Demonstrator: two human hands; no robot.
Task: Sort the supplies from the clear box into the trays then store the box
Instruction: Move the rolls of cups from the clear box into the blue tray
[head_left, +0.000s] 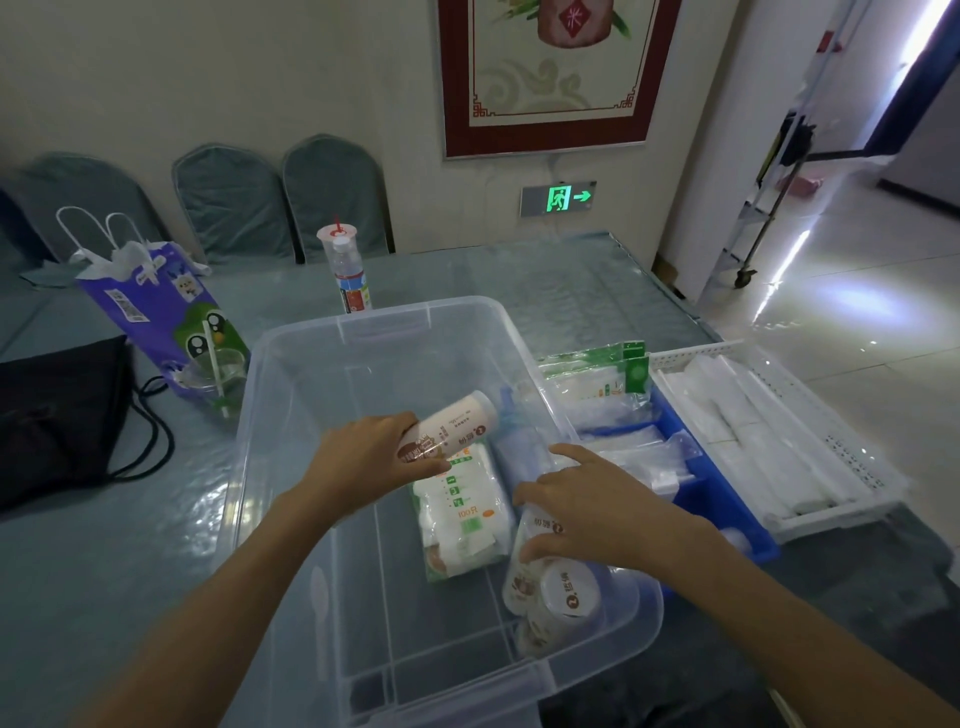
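The big clear plastic box (363, 374) is being used as the main spot here, and it is sitting on the pale green table (571, 291). Just right of the box, a blue plastic tray (727, 499) is being filled with clear packets, and a white basket tray (810, 415) with long white wrapped things is lying further right of the box. Inside the box, a flat green and white packet (462, 512) is lying on the floor.

A sleeve of stacked paper cups (447, 428) is being gripped by the left hand (374, 457) and is being held tilted above the packet in the box. A second sleeve of paper cups (545, 577) is being grasped from above by the right hand (597, 509), near the right wall of the box; its fingers are curled over it, with the pointing finger sticking out.

To do this step well, each sleeve should probably be held round its middle, lifted clear over the box wall, and laid flat in a tray so the cups are not being squashed.
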